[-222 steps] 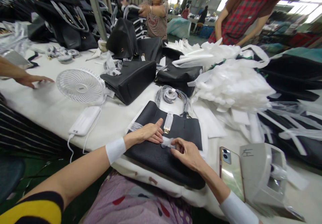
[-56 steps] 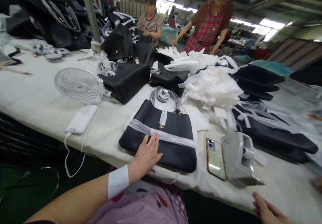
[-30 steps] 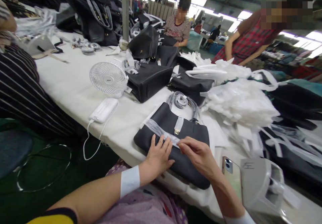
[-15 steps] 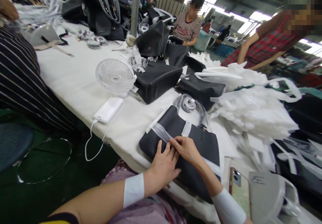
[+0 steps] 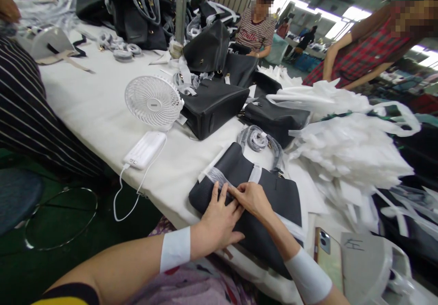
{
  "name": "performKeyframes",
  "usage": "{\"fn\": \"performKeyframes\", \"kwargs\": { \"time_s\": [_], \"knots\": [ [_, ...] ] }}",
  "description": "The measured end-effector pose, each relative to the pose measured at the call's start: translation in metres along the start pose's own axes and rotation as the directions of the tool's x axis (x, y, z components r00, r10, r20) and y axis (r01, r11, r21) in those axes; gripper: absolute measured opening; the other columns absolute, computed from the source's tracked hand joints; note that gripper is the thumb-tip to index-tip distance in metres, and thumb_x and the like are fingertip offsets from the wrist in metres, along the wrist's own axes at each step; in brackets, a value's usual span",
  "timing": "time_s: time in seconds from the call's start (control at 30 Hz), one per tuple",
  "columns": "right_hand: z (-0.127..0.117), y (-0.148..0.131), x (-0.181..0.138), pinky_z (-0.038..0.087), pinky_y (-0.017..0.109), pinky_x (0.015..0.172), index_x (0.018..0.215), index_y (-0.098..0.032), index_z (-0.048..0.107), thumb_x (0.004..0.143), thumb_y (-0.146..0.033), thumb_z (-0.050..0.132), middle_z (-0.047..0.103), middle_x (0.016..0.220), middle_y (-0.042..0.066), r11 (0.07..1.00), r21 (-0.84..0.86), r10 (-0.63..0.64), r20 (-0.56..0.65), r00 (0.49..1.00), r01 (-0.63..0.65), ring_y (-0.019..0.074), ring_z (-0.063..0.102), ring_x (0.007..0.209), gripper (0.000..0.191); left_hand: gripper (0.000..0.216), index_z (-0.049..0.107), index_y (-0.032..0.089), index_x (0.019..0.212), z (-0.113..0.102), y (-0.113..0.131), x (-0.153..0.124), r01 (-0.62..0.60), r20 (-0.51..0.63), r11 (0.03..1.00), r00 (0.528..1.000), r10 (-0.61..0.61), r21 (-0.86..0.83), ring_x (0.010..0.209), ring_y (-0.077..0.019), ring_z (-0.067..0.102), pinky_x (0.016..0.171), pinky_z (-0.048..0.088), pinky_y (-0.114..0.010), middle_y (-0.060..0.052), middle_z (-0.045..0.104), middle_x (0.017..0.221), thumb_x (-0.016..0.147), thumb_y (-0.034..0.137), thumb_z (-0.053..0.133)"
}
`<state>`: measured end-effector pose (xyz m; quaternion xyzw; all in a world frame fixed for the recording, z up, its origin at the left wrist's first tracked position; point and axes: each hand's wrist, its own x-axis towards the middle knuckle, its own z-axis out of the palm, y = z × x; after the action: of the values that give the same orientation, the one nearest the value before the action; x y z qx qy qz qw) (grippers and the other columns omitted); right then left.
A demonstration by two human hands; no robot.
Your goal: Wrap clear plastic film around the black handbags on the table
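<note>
Lying under both the left hand point(image 5: 217, 220) and right hand point(image 5: 251, 198): black handbag point(image 5: 273, 195).

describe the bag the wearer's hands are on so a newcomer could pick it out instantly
Start at the white desk fan on the long white table; come toward the near edge, past the white power bank. The black handbag lies flat under the left hand and right hand. Unlike the upright bags behind, a translucent strip crosses its front.

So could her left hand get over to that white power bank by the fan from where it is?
Probably yes. The left hand lies flat on the black bag, and the power bank sits to its left on bare white table, with nothing standing between them.
</note>
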<state>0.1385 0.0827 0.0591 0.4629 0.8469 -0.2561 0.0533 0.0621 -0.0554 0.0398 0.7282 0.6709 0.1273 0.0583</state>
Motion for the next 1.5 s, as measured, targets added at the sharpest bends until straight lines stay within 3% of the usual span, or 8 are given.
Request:
{"fn": "performKeyframes", "kwargs": {
  "time_s": [0.2, 0.47, 0.53, 0.67, 0.93, 1.2, 1.33, 1.5],
  "knots": [
    [-0.014, -0.002, -0.002, 0.031, 0.024, 0.051, 0.052, -0.017, 0.062, 0.082, -0.035, 0.055, 0.055, 0.047, 0.001, 0.997, 0.057, -0.062, 0.143, 0.988, 0.054, 0.0134, 0.052, 0.054, 0.036, 0.079, 0.033, 0.021, 0.147, -0.003, -0.009, -0.004, -0.04, 0.02, 0.997, 0.999, 0.042, -0.066, 0.138, -0.0492, 0.02, 0.107, 0.005, -0.075, -0.01, 0.038, 0.15, 0.084, 0.067, 0.045],
    [-0.013, 0.006, -0.004, 0.036, 0.023, 0.048, 0.061, -0.015, 0.065, 0.081, -0.03, 0.058, 0.06, 0.05, 0.001, 0.965, 0.257, -0.003, 0.203, 0.979, -0.05, 0.0118, 0.052, 0.046, 0.026, 0.079, 0.033, 0.021, 0.147, -0.006, -0.006, -0.003, -0.013, 0.016, 0.996, 1.0, 0.014, -0.086, 0.138, -0.05, 0.018, 0.106, 0.001, -0.076, -0.011, 0.039, 0.15, 0.083, 0.065, 0.049],
    [-0.011, 0.006, -0.005, 0.038, 0.023, 0.047, 0.077, -0.014, 0.065, 0.079, -0.027, 0.061, 0.06, 0.05, 0.0, 0.95, 0.298, 0.036, 0.175, 0.984, -0.088, 0.0123, 0.052, 0.045, 0.014, 0.079, 0.033, 0.021, 0.147, -0.005, -0.005, -0.003, -0.015, 0.018, 0.996, 1.0, 0.017, -0.083, 0.139, -0.05, 0.018, 0.106, 0.001, -0.076, -0.011, 0.04, 0.149, 0.083, 0.065, 0.049],
    [-0.006, 0.009, -0.001, 0.042, 0.024, 0.049, 0.119, -0.012, 0.047, 0.074, -0.022, 0.069, 0.061, 0.054, -0.004, 0.933, 0.336, 0.101, 0.11, 0.989, -0.133, 0.0148, 0.057, 0.047, 0.051, 0.08, 0.032, 0.021, 0.147, -0.003, -0.005, -0.002, -0.008, 0.022, 0.995, 1.0, 0.01, -0.1, 0.138, -0.0514, 0.017, 0.106, 0.002, -0.077, -0.01, 0.042, 0.147, 0.083, 0.065, 0.05],
    [0.006, 0.019, 0.008, 0.041, 0.025, 0.06, 0.104, -0.018, 0.055, 0.072, -0.032, 0.074, 0.066, 0.076, 0.003, 0.994, 0.049, 0.097, 0.007, 0.995, -0.097, 0.0181, 0.062, 0.071, 0.04, 0.075, 0.034, 0.019, 0.145, -0.001, -0.012, -0.004, -0.09, 0.004, 0.988, 0.996, 0.091, -0.123, 0.137, -0.0527, 0.019, 0.103, 0.004, -0.08, -0.013, 0.041, 0.148, 0.086, 0.063, 0.046],
    [-0.015, 0.023, -0.007, 0.035, 0.029, 0.061, 0.099, -0.022, 0.058, 0.076, -0.056, 0.069, 0.068, 0.094, 0.01, 0.976, -0.212, 0.068, 0.044, 0.997, -0.058, 0.0276, 0.064, 0.086, 0.043, 0.057, 0.052, 0.02, 0.125, -0.002, -0.02, -0.01, -0.147, -0.001, 0.982, 0.989, 0.148, -0.12, 0.136, -0.0478, 0.028, 0.104, 0.011, -0.079, -0.012, 0.051, 0.136, 0.088, 0.063, 0.044],
    [-0.018, 0.038, -0.012, 0.036, 0.027, 0.064, 0.104, -0.021, 0.055, 0.072, -0.044, 0.076, 0.067, 0.097, 0.009, 0.989, -0.143, 0.036, 0.061, 0.997, -0.026, 0.0253, 0.063, 0.088, 0.044, 0.058, 0.052, 0.021, 0.124, -0.001, -0.018, -0.011, -0.147, 0.014, 0.979, 0.989, 0.15, -0.138, 0.137, -0.0468, 0.027, 0.104, 0.01, -0.079, -0.012, 0.051, 0.136, 0.088, 0.064, 0.042],
    [-0.005, 0.058, -0.017, 0.035, 0.025, 0.061, 0.104, -0.019, 0.052, 0.066, -0.036, 0.081, 0.065, 0.084, 0.003, 0.992, 0.07, 0.114, -0.062, 0.992, -0.109, 0.019, 0.06, 0.076, 0.051, 0.059, 0.052, 0.022, 0.124, 0.001, -0.015, -0.011, -0.132, 0.016, 0.979, 0.991, 0.136, -0.156, 0.137, -0.0459, 0.028, 0.105, 0.009, -0.079, -0.01, 0.053, 0.135, 0.086, 0.066, 0.043]
  ]
}}
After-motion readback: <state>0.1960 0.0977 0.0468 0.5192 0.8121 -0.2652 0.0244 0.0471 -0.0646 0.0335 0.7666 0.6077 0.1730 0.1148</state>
